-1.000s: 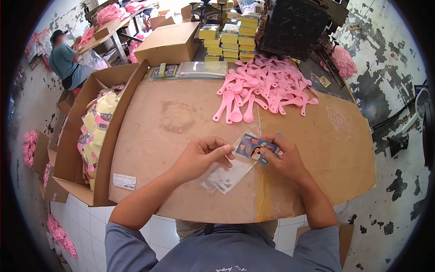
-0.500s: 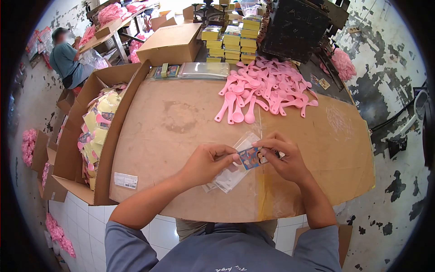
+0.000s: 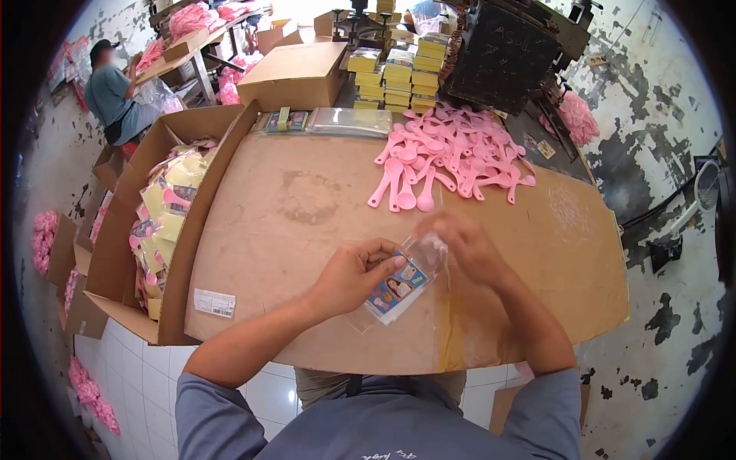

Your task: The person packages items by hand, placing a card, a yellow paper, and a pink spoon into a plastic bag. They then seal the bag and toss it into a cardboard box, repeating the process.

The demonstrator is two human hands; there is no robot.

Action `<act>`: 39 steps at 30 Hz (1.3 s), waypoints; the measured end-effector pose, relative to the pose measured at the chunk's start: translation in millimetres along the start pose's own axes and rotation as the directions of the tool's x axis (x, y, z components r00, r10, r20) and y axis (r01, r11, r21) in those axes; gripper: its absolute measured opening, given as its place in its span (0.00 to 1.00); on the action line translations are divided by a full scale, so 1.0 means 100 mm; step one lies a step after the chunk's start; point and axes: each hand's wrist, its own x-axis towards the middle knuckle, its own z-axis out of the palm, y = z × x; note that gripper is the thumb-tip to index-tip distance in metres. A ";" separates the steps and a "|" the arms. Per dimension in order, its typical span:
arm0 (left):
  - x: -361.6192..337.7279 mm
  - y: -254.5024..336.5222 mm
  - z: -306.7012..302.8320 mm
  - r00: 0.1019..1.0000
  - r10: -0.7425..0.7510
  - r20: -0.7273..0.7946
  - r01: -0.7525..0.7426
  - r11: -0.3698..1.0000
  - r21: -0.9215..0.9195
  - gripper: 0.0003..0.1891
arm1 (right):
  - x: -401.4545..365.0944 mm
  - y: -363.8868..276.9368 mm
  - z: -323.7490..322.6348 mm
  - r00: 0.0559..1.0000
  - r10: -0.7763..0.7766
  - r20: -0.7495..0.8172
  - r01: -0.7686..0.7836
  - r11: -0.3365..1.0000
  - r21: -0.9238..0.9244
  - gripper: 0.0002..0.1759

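My left hand (image 3: 359, 277) pinches a clear plastic bag (image 3: 429, 254) with a blue printed card (image 3: 397, 287) lying in or against it. Blurred by motion, my right hand (image 3: 458, 241) is just right of the bag's upper end; whether its fingers hold anything is not clear. Beyond both hands lies a heap of pink plastic spoons (image 3: 460, 149). The card and bag are over the brown cardboard tabletop (image 3: 261, 253).
An open carton (image 3: 170, 276) of packed spoons and cards stands left. Behind are a closed box (image 3: 295, 70), clear bags (image 3: 349, 121), stacked cards (image 3: 399, 77) and a black metal block (image 3: 498, 61). A seated person (image 3: 111, 92) is at the far left.
The card has turned and moved down left, and now lies with the bag under my left hand's grip. My right hand has left the card and moved slightly up.
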 end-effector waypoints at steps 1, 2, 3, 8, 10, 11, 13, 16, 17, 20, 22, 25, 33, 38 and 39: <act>0.01 0.00 0.00 1.000 0.006 -0.011 -0.006 1.000 -0.025 0.13 | 0.16 0.07 -0.09 0.999 -0.019 -0.046 0.010 0.986 -0.169 0.12; 0.02 0.01 -0.01 1.000 0.013 -0.023 -0.014 0.999 -0.048 0.13 | 0.29 0.15 -0.15 0.995 -0.047 -0.089 0.014 0.942 -0.334 0.12; 0.02 0.02 -0.02 0.999 0.021 -0.035 -0.023 0.997 -0.069 0.13 | 0.37 0.31 -0.19 0.990 -0.118 -0.074 0.068 0.875 -0.478 0.13; 0.03 0.03 -0.10 0.999 -0.032 -0.038 0.028 0.994 -0.101 0.13 | 0.53 0.63 -0.26 0.977 -0.203 0.064 0.172 0.576 -0.799 0.18; 0.02 0.05 -0.09 0.999 -0.032 -0.037 0.027 0.991 -0.130 0.13 | 0.52 0.60 -0.28 0.973 -0.209 0.098 0.200 0.550 -0.811 0.16; 0.02 0.06 -0.10 0.999 -0.020 -0.035 0.015 0.991 -0.136 0.13 | 0.51 0.58 -0.30 0.971 -0.211 0.116 0.214 0.537 -0.816 0.15; 0.01 0.09 -0.09 0.999 -0.019 -0.035 0.013 0.989 -0.151 0.14 | 0.51 0.62 -0.33 0.954 -0.258 0.150 0.273 0.551 -0.788 0.15; 0.01 0.10 -0.08 0.999 -0.037 -0.036 0.031 0.987 -0.159 0.14 | 0.48 0.56 -0.35 0.948 -0.267 0.172 0.300 0.578 -0.759 0.14; 0.02 0.08 -0.09 0.999 -0.034 -0.038 0.028 0.988 -0.154 0.14 | 0.48 0.53 -0.35 0.949 -0.259 0.177 0.301 0.588 -0.751 0.14; 0.01 0.09 -0.08 0.999 -0.027 -0.035 0.021 0.988 -0.155 0.14 | 0.42 0.56 -0.33 0.958 -0.262 0.112 0.261 0.648 -0.716 0.14; 0.01 0.09 -0.09 0.999 -0.018 -0.040 0.012 0.988 -0.152 0.14 | 0.33 0.47 -0.33 0.950 -0.310 0.038 0.252 0.687 -0.682 0.13; 0.02 0.06 -0.09 0.998 0.002 -0.068 -0.011 0.991 -0.136 0.13 | 0.18 0.02 -0.32 0.977 -0.210 -0.025 0.174 0.865 -0.470 0.11; 0.02 0.04 -0.03 0.996 0.034 -0.084 -0.041 0.996 -0.081 0.14 | 0.03 -0.50 -0.37 0.998 -0.062 0.023 0.066 0.976 -0.208 0.08; -0.03 0.11 -0.01 1.000 0.023 -0.017 -0.023 1.000 0.006 0.14 | 0.04 -0.58 -0.39 0.977 -0.058 0.204 0.088 0.986 -0.143 0.08; -0.03 0.09 0.00 0.999 0.040 0.002 -0.040 0.999 0.020 0.14 | 0.05 -0.62 -0.39 0.971 -0.036 0.238 0.082 0.979 -0.186 0.09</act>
